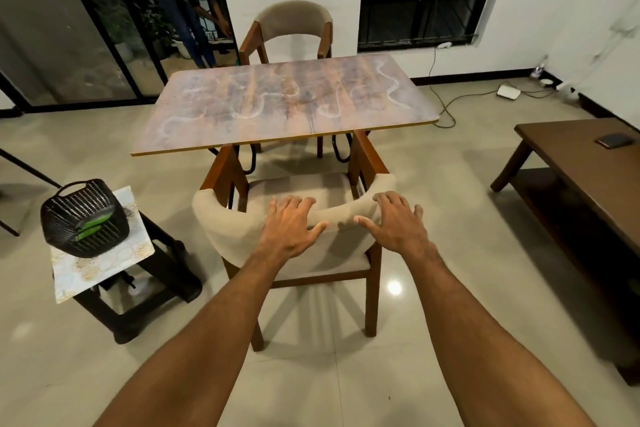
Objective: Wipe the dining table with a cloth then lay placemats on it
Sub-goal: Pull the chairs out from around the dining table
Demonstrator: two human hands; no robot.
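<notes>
left hand (291, 230) and right hand (398, 224) gripping the padded back of the near chair (235, 232), fingers (293, 204) curled over its top, streaky wooden counter (277, 104) just beyond, black basket (69, 215) with green stuff on a stool (162, 274) at left

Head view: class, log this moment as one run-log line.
left hand: grips chair back | right hand: grips chair back | table: streaked, no placemats | basket: on stool

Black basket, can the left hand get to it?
Probably yes. The left hand holds the chair back, and nothing stands between it and the black basket on the stool.
</notes>
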